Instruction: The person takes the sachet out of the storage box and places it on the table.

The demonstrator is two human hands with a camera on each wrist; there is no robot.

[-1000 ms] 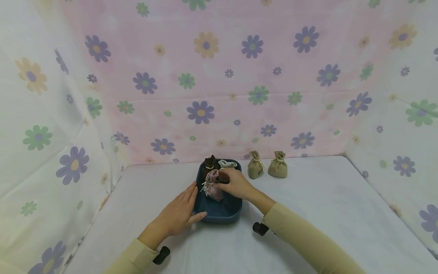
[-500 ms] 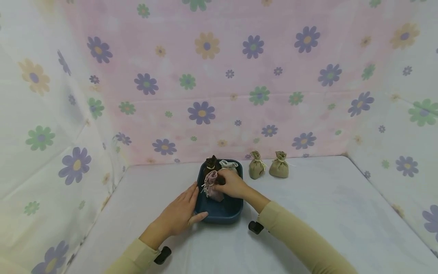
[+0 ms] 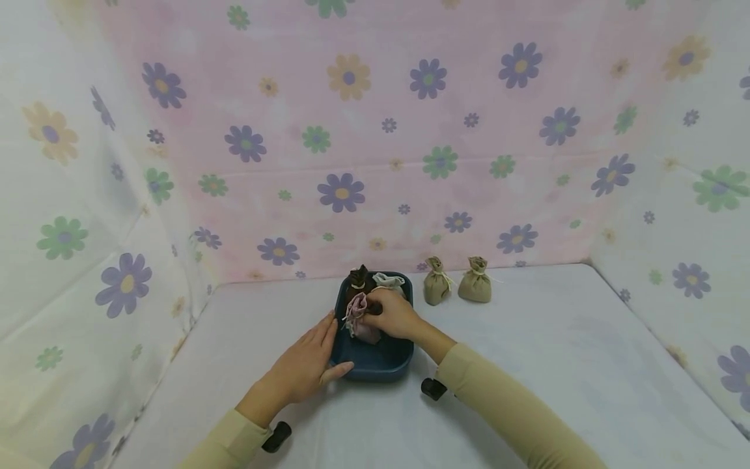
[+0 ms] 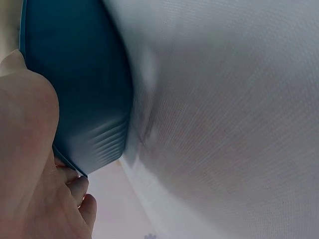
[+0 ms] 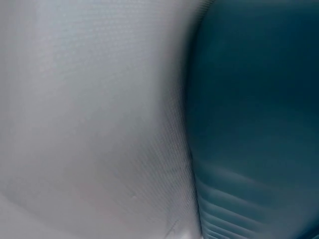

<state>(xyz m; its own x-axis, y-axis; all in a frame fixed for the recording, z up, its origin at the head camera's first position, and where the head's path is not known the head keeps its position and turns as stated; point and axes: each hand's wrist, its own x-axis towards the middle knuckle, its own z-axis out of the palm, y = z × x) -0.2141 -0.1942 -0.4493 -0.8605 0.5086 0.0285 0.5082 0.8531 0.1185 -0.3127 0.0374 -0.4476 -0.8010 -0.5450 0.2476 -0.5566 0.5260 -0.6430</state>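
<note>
My right hand point(image 3: 398, 317) reaches into a dark blue tray point(image 3: 375, 372) and grips a small pink drawstring pouch point(image 3: 366, 333) near its tied neck. The pouch leans to the left inside the tray. Behind it, at the tray's far end, are a dark brown pouch point(image 3: 359, 279) and a pale grey-green pouch point(image 3: 389, 282), both partly hidden by the hand and the pink pouch. My left hand point(image 3: 300, 365) rests along the tray's left side, fingers extended, thumb at the near corner. The left wrist view has that hand at the tray's rim; the right wrist view shows the tray's outer wall point(image 5: 249, 124).
Two tan drawstring pouches, one nearer the tray point(image 3: 436, 286) and one farther right point(image 3: 475, 285), stand upright at the back of the white-covered table point(image 3: 527, 345). Flower-patterned cloth point(image 3: 375, 150) hangs behind and along both sides.
My right hand has shifted slightly left with the pink pouch, which now tilts more to the left. The left hand and the tray keep their places.
</note>
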